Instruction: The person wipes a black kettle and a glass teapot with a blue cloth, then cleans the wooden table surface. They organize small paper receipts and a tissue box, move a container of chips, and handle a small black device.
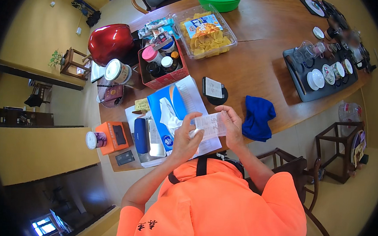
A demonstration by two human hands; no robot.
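Note:
Above the front edge of the table I hold a small, pale, see-through paper slip or packet (211,126) with printing and handwriting on it. My left hand (185,140) pinches its left side, and a bit of white shows between thumb and fingers. At the packet's right edge my right hand (235,128) grips with thumb and forefinger. Just left of my hands lies a blue tissue box (162,102) with a white tissue sticking out, on white papers (195,92). Beyond them stands a black stand with a white notepad (213,88). A crumpled blue cloth (258,118) lies to the right.
A red box of bottles (174,77), a clear tub of yellow chips (205,32) and a green basin (222,1) stand farther back. Left are an orange box (113,137) and blue case (141,134). A tea tray (295,83) with cups sits far right; chairs (292,167) stand below.

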